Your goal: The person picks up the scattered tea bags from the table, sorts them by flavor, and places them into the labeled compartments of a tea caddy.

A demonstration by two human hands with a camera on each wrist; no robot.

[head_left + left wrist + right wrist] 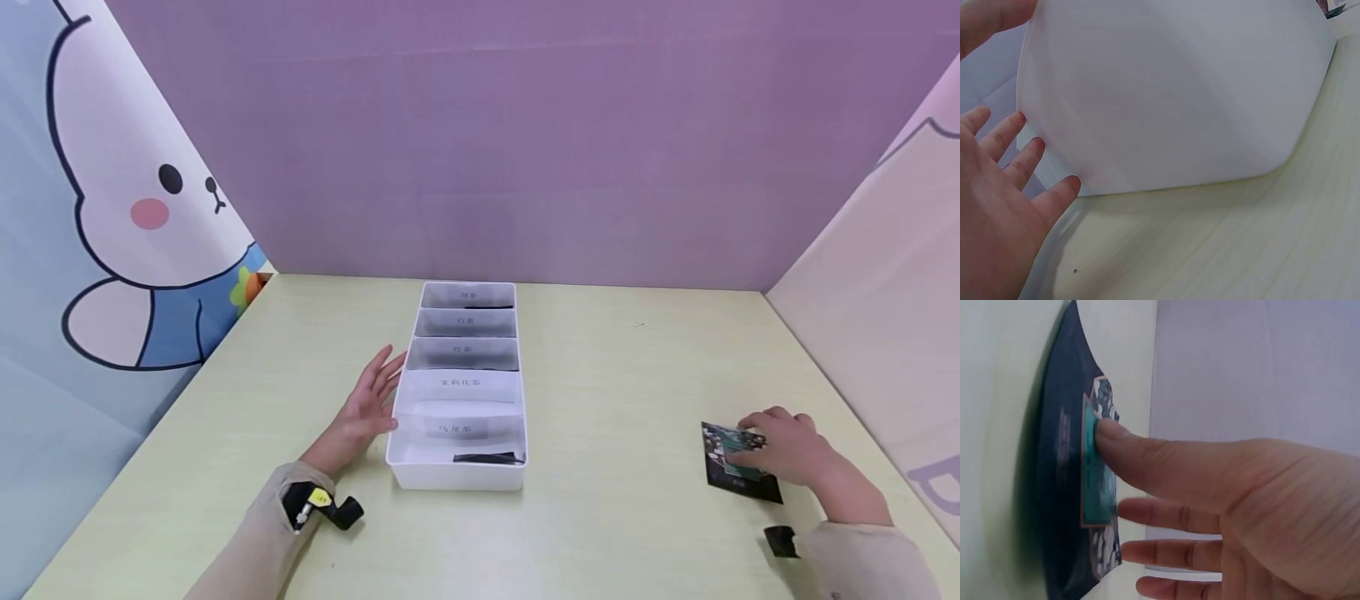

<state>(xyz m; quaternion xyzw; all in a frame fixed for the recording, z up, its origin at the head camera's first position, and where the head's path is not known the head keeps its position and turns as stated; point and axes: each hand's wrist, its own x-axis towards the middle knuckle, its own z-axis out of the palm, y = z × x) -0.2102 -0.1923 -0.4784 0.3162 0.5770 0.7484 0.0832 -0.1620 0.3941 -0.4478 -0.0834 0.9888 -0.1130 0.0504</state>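
Observation:
A white divided box [460,477] stands on the table, its compartments labelled with printed Chinese characters. My left hand [358,423] is at the box's left side, fingers spread, with the thumb at the rim. In the left wrist view, several fingertips [1034,147] meet the edge of the box's white wall [1166,94]. Far to the right, a black sachet [738,483] with a green label and floral print lies on the table. My right hand [791,446] is over it. In the right wrist view, the thumb rests on the label [1094,500] and the extended fingers reach the sachet's far edge.
Thin black packets lie in some compartments, one in the nearest compartment [489,457]. The pale wooden table [615,392] extends between the box and the sachet. A purple backdrop [525,150] rises behind, with printed cloth walls at both sides.

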